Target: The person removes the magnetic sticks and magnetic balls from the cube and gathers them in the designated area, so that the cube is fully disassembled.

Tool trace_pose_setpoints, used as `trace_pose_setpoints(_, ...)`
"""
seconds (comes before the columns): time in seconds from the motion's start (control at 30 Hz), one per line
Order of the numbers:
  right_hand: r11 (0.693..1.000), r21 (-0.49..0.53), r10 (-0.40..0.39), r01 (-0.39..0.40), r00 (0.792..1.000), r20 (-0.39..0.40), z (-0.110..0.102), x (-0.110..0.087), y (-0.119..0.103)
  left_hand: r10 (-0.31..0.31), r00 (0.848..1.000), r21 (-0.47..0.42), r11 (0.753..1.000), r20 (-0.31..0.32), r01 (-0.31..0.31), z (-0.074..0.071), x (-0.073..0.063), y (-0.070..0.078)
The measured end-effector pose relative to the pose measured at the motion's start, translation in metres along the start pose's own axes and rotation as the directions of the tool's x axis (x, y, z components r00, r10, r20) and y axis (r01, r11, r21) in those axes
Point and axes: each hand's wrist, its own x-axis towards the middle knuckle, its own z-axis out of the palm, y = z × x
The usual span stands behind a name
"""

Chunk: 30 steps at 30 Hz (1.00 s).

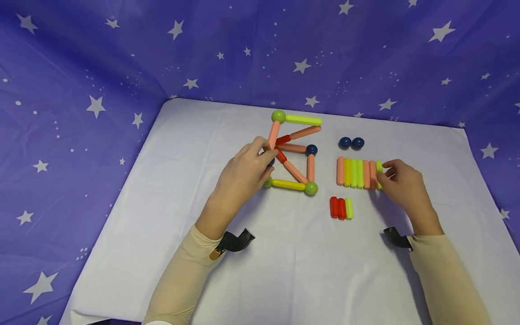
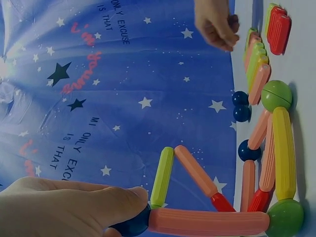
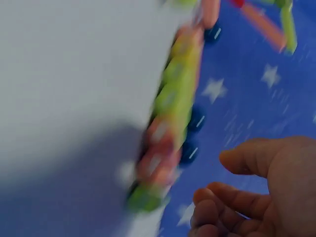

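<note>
As the dark blue ball (image 2: 132, 224) sits pinched in the fingers of the left hand (image 1: 243, 169), a steady hold should spare the attached rod-and-ball frame (image 1: 288, 184); the right hand's (image 1: 404, 183) fingers, parted, near the green end rod (image 3: 144, 198), would best pinch mid-length.

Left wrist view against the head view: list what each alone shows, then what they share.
Only the left wrist view: printed lettering and dark stars on the backdrop. Only the head view: both beige sleeves and the black straps at the wrists. Both: the left hand, the right hand, the two loose dark blue balls, and the row of sticks.
</note>
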Motion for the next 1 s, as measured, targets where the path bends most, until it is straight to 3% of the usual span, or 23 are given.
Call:
trace_pose_setpoints(0.07,0.994,-0.001,-0.109,0.109,0.993,-0.034,0.004,-0.005,-0.021,-0.004,1.0,0.002,1.0,0.002,0.004,-0.001,0.0,0.0)
trace_pose_setpoints(0.13,0.976,0.004,-0.22,0.22,0.975,-0.015,0.01,-0.008,-0.042,-0.008,1.0,0.007,1.0,0.004,0.008,-0.002,0.0,-0.001)
trace_pose_setpoints(0.2,0.947,0.014,-0.32,0.32,0.946,0.045,0.018,-0.013,-0.062,-0.008,1.0,0.011,1.0,0.004,0.008,-0.002,0.0,-0.001)
trace_pose_setpoints(0.33,0.895,0.058,-0.445,0.441,0.88,0.168,0.03,-0.021,-0.096,-0.001,1.0,0.021,1.0,-0.002,0.001,-0.003,0.0,0.0)
trace_pose_setpoints(0.4,0.879,0.067,-0.476,0.472,0.862,0.171,0.032,-0.021,-0.109,0.003,1.0,0.029,1.0,-0.006,-0.003,-0.003,0.0,0.0)
trace_pose_setpoints(0.47,0.869,0.076,-0.495,0.489,0.86,0.125,0.03,-0.016,-0.121,0.005,1.0,0.035,0.999,-0.009,-0.005,-0.004,0.0,0.0)
trace_pose_setpoints(0.6,0.873,0.083,-0.477,0.481,0.877,-0.058,0.02,0.006,-0.144,0.005,1.0,0.04,0.999,-0.008,-0.005,-0.004,0.0,0.0)
trace_pose_setpoints(0.7,0.858,0.068,-0.493,0.509,0.854,-0.166,0.014,0.029,-0.161,0.008,1.0,0.042,0.999,-0.003,-0.008,-0.004,-0.001,-0.001)
trace_pose_setpoints(0.87,0.797,-0.056,-0.602,0.601,0.784,-0.149,0.014,0.064,-0.183,0.01,1.0,0.035,0.999,0.0,-0.01,-0.003,-0.003,0.0)
trace_pose_setpoints(1.0,0.792,-0.128,-0.61,0.597,0.782,-0.127,0.016,0.072,-0.19,0.016,1.0,0.026,1.0,0.0,-0.016,-0.003,-0.002,0.001)
